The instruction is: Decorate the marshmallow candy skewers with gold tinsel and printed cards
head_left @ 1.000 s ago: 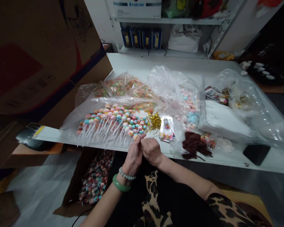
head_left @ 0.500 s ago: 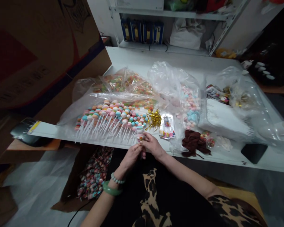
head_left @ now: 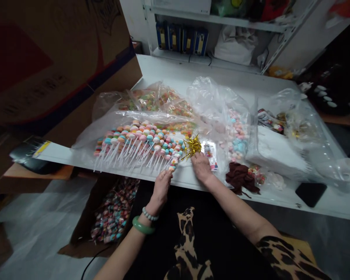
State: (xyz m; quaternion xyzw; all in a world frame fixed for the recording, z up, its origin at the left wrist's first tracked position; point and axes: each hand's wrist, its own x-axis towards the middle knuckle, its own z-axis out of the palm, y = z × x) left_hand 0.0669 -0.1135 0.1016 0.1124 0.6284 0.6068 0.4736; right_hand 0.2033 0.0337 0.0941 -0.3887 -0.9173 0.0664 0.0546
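Note:
My left hand (head_left: 162, 184) is closed at the table's front edge. It pinches a marshmallow lollipop (head_left: 174, 163) in clear wrapping, its pastel top pointing up and away. Just to the right, my right hand (head_left: 202, 166) reaches over the table with fingers drawn together at the near side of a small heap of gold twist ties (head_left: 192, 146); its fingertips are partly hidden. Beside that hand lies a stack of printed cards (head_left: 210, 154), partly covered by it. Rows of marshmallow lollipops (head_left: 131, 142) with white sticks lie left of my hands.
Behind the lollipops spread clear bags of colourful candy (head_left: 160, 99). To the right are pink and blue marshmallows (head_left: 237, 134), a brown cloth (head_left: 240, 177), clear plastic packaging (head_left: 280, 149) and a black phone (head_left: 311, 193). A large carton (head_left: 111, 83) stands left; an open box of wrapped sweets (head_left: 113, 214) sits below.
My hands have come apart. The right has moved forward and right to the gold twist ties, while the left keeps the wrapped lollipop. The view has shifted slightly.

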